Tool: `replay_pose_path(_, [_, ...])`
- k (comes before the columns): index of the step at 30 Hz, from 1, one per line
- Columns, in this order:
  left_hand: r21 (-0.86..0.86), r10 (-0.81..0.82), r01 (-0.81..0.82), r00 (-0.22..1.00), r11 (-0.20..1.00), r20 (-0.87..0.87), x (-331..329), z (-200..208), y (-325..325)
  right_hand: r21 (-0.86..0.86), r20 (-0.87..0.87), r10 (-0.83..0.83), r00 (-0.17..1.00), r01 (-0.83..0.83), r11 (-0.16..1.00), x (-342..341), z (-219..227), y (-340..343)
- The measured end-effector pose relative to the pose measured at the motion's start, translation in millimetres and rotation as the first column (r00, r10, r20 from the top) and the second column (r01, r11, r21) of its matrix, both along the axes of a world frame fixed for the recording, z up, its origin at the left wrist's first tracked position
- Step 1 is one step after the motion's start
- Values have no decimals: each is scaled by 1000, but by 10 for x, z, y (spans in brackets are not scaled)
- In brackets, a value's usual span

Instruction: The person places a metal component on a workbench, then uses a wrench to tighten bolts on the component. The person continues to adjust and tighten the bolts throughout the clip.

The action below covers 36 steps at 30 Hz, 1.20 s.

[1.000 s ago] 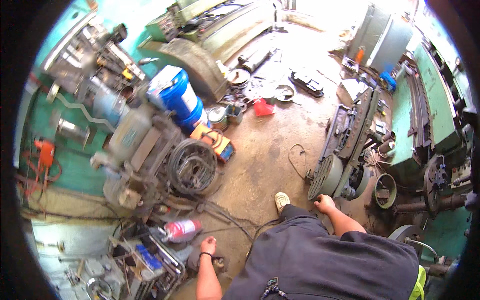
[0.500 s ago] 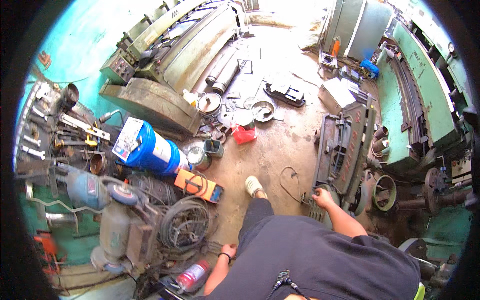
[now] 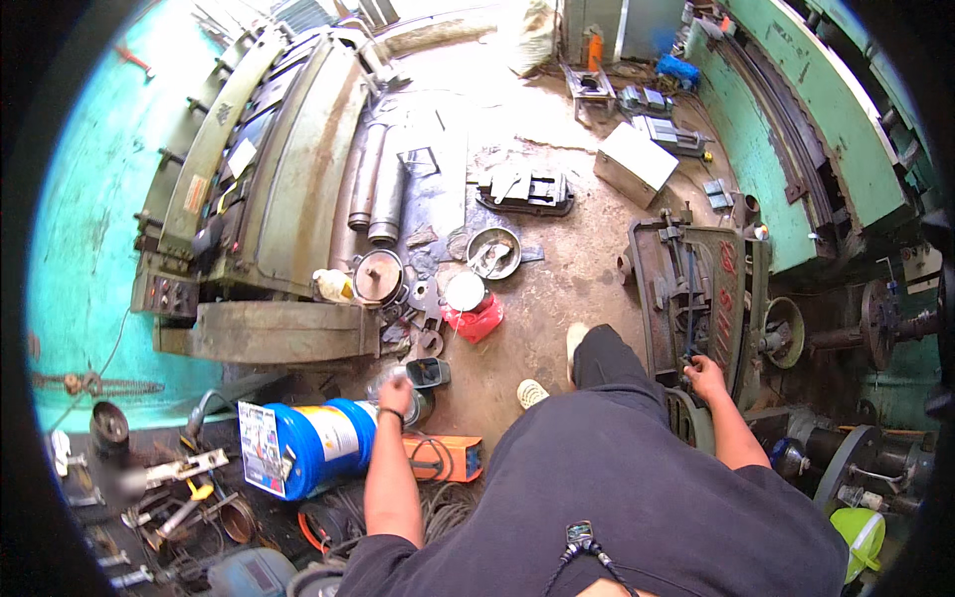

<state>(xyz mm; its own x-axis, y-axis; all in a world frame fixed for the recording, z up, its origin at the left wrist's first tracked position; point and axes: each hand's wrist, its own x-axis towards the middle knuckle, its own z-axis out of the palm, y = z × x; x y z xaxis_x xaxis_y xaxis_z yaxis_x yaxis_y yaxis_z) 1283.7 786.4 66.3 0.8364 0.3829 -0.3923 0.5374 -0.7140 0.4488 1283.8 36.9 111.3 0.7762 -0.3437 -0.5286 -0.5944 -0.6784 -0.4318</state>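
My left hand (image 3: 395, 395), with a dark band at the wrist, is stretched forward above a clear container (image 3: 423, 410) and beside a blue bucket (image 3: 333, 448) lying on its side. Its fingers look loosely curled, and nothing shows in them. My right hand (image 3: 706, 380) is at the near edge of a grey machine (image 3: 718, 298) with raised red lettering. The fingers there are bent together around something small and dark that I cannot make out. An orange box (image 3: 460, 459) with a cable sits below my left wrist.
A large bending machine (image 3: 298, 199) stands along the left. Two metal cylinders (image 3: 386, 199), a round pan (image 3: 494, 253), a red container (image 3: 476, 318) and a vise-like tool (image 3: 527, 189) lie on the floor ahead. A white-topped box (image 3: 637, 164) and a green machine (image 3: 771, 159) are at right.
I have stepped forward, and the view has turned. My left hand has risen from my side to over the container near the bucket. My right hand stays at the grey machine's edge.
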Motion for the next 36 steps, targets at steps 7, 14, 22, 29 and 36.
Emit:
replay_pose_path(7, [-420, 158, -79, 975, 904, 158, 2163, 153, -372, 79, -522, 178, 834, -161, 984, 789, -658, 196])
replay_pose_path(14, [-273, -232, 84, 786, 958, -573, 2130, 66, -1212, 290, -484, 333, 810, -210, 934, 2642, -387, 98])
replay_pose_path(22, [-339, -27, -152, 882, 928, -470, 3066, 762, -1198, 671, -279, 715, 641, -402, 623, 3184, -636, 288])
replay_pose_path(29, [-323, -186, 34, 872, 946, -453, 4744, 942, -906, 772, -276, 682, 678, -267, 577, 3637, -599, 953])
replay_pose_path(36, [-400, -356, 176, 826, 900, -437, 6275, 643, -202, 759, -362, 527, 768, -84, 645, 4436, -292, 2068])
